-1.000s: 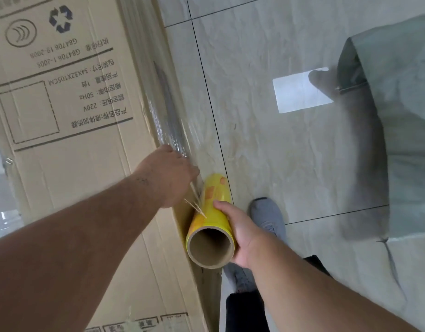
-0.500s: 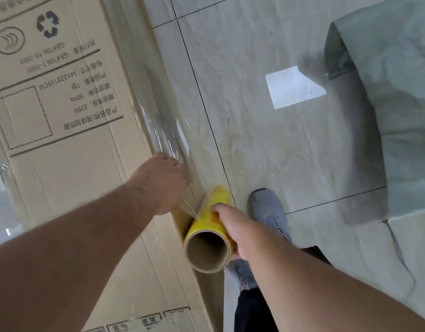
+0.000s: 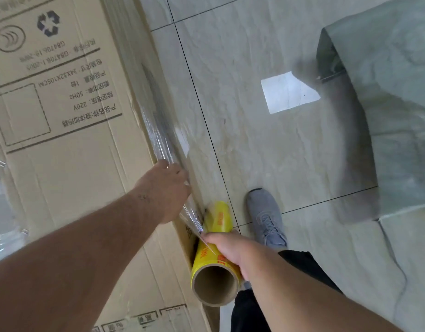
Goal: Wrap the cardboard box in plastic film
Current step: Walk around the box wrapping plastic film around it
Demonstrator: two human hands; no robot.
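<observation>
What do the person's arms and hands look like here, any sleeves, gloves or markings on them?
Both forearms are bare as far as the view shows, with no sleeves in sight. Neither the left hand nor the right hand wears a glove, and no watch or ring is plainly visible. A small dark marking, possibly a tattoo, sits at the left wrist.

The left hand (image 3: 164, 191) presses clear plastic film (image 3: 158, 130) against the right edge of the tall printed brown cardboard box (image 3: 70, 144). The right hand (image 3: 227, 248) grips the yellow film roll with its cardboard core (image 3: 214, 257) just beside that edge, above the grey tiled floor (image 3: 254, 152), near a grey shoe (image 3: 266, 216).
</observation>
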